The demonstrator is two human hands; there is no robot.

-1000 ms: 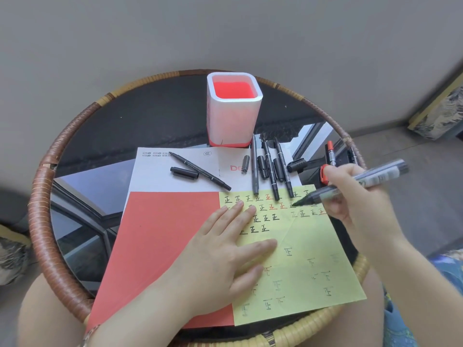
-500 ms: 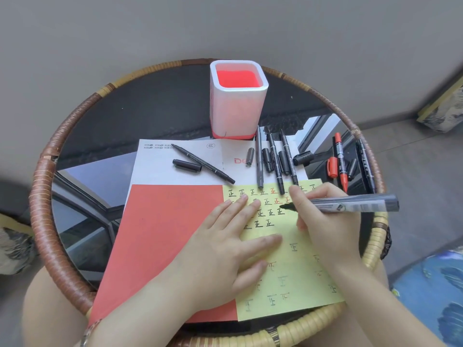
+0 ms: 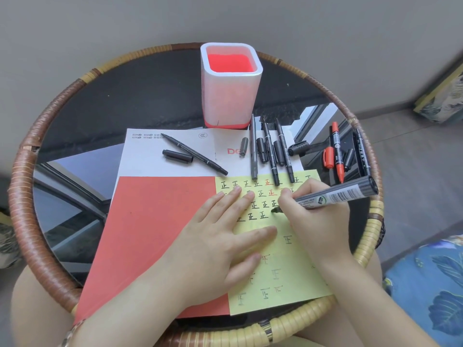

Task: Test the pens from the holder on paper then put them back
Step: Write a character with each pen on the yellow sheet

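My right hand (image 3: 310,216) grips a thick grey marker (image 3: 335,194), uncapped, with its tip on the yellow paper (image 3: 288,266) beside rows of written characters. My left hand (image 3: 220,244) lies flat with spread fingers on the yellow paper and the red-and-white sheet (image 3: 160,221) under it. The white pen holder (image 3: 230,88) with a red inside stands empty at the back of the table. Several uncapped black pens (image 3: 269,154) and their caps lie in front of it. A red marker (image 3: 337,151) and its cap (image 3: 328,157) lie at the right.
Everything sits on a round glass table with a woven rattan rim (image 3: 25,221). Another black pen (image 3: 195,155) and cap (image 3: 177,156) lie on the white part of the sheet. A black marker cap (image 3: 298,147) lies right of the pens. A blue patterned cushion (image 3: 431,284) is at the lower right.
My right hand brought the grey marker down and left from above the paper's right edge until its tip met the yellow paper. My left hand stayed flat on the paper.
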